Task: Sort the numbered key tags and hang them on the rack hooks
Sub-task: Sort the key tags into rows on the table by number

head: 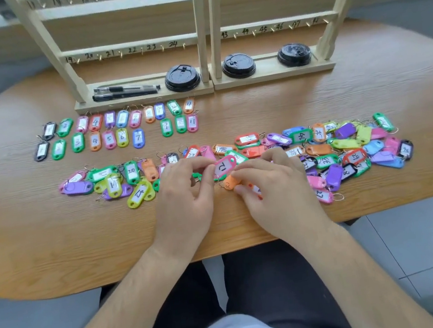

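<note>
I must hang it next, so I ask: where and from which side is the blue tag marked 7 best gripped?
Probably pinch the blue tag 7 across its two long edges, from above and from its right. It lies flat on the table, its length pointing to the rack; the space on its right is open, while the yellow-green tag 6 lies close on its left.

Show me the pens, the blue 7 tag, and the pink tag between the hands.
pens (124, 88), head view, on the upper pen's barrel.
blue 7 tag (138, 138), head view, on its white label.
pink tag (222, 166), head view, on its white label.
</note>
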